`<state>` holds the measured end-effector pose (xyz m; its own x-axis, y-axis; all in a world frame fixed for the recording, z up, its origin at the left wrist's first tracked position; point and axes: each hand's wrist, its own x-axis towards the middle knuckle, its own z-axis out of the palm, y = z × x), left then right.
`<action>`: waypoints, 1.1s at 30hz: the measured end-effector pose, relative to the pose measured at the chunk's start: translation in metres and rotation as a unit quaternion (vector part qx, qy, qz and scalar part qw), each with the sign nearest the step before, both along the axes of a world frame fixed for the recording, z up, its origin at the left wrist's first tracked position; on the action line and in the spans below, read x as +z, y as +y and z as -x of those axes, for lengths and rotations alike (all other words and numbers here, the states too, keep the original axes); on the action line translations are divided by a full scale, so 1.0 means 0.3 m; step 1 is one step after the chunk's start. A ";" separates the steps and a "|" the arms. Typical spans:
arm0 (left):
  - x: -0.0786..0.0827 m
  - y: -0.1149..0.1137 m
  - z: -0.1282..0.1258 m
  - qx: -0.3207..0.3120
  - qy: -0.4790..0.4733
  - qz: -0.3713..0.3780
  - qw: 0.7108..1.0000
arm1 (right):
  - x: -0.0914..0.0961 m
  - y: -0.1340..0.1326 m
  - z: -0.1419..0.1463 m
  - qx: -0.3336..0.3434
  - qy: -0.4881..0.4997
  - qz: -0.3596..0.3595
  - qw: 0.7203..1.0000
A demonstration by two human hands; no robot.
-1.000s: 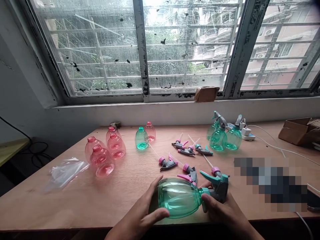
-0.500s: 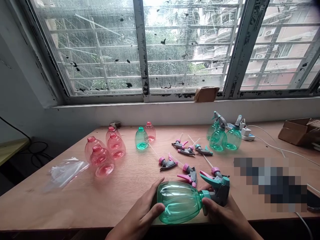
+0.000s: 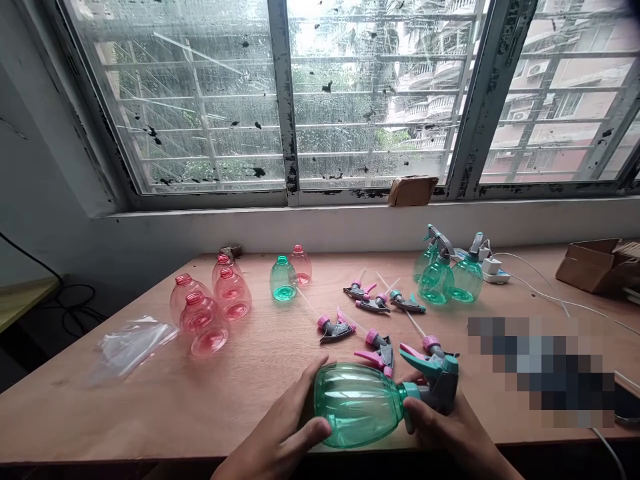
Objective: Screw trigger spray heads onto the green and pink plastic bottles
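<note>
Spray bottle (image 3: pixel 357 405) of clear green plastic is held sideways over the near edge of the wooden table (image 3: pixel 150 420) — its base cupped in the loosely curved left hand (image 3: pixel 286 421), its collar gripped by the curled right hand (image 3: pixel 445 427).

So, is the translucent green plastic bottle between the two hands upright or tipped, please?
Tipped onto its side: the green plastic bottle has its base by the left hand and its neck by the right hand.
</note>
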<state>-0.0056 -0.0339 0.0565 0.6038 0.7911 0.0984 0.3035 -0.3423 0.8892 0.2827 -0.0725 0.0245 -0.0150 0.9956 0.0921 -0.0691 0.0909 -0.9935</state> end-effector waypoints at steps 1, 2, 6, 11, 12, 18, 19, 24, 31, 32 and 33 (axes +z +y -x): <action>0.000 0.002 0.001 -0.003 -0.006 0.010 1.000 | 0.001 -0.001 -0.001 -0.003 -0.005 0.000 1.000; -0.002 0.004 -0.001 -0.006 -0.016 0.019 1.000 | 0.002 -0.001 -0.001 -0.006 -0.007 -0.001 1.000; -0.022 0.008 -0.015 -0.008 -0.048 -0.041 0.998 | 0.006 0.005 0.002 -0.017 0.007 0.006 1.000; 0.004 -0.008 -0.019 -0.003 -0.055 -0.037 0.998 | 0.000 0.007 0.005 -0.012 0.013 -0.006 1.000; 0.016 -0.012 -0.018 -0.014 -0.065 0.005 0.998 | -0.003 0.005 0.005 -0.016 0.017 -0.009 1.000; 0.044 -0.021 -0.020 -0.077 -0.144 0.114 0.980 | -0.006 -0.005 -0.001 -0.014 0.048 -0.007 0.999; 0.038 -0.019 -0.019 -0.073 -0.144 0.111 0.981 | -0.007 -0.005 -0.003 -0.012 0.049 -0.010 0.999; 0.001 -0.002 -0.006 -0.081 -0.120 0.078 0.986 | -0.026 -0.002 -0.013 0.025 0.039 0.015 0.999; -0.019 -0.014 -0.009 -0.050 -0.022 -0.205 0.977 | -0.042 0.010 -0.010 0.052 0.052 0.008 0.997; -0.017 -0.018 -0.011 -0.044 -0.015 -0.212 0.976 | -0.039 0.011 -0.009 0.041 0.051 0.007 0.998; -0.015 -0.021 -0.013 -0.035 -0.009 -0.208 0.977 | -0.036 0.010 -0.008 0.029 0.050 0.008 0.998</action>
